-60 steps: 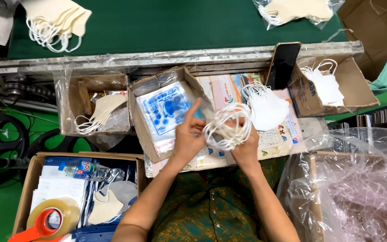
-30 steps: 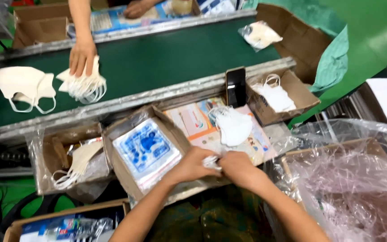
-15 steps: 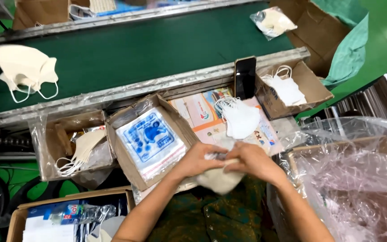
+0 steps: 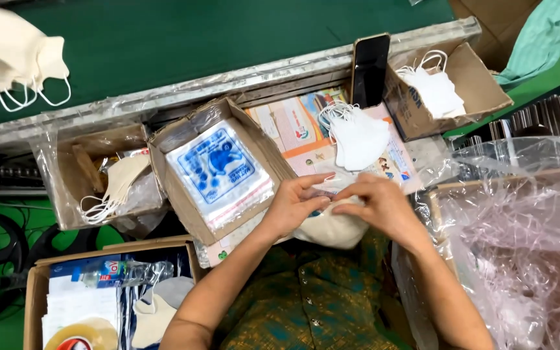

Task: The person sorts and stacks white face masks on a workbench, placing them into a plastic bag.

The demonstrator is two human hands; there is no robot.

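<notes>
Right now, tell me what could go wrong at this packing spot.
The cream mask both hands hold, left hand and right hand, overhangs the bench edge; a slip could drop it into the lap. The loose white masks beside them could snag by their ear loops. The dark phone propped upright might topple if bumped.

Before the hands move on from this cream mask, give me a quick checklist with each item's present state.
1. Both hands on the mask: ok. Left hand and right hand hold the cream mask.
2. Mask folded flat: cannot tell, fingers cover it.
3. Printed bags within reach: ok, the stack lies in the open carton beside the left hand.
4. White masks clear of the hands: ok, they lie apart.
5. Ear loops tucked in: cannot tell.
</notes>
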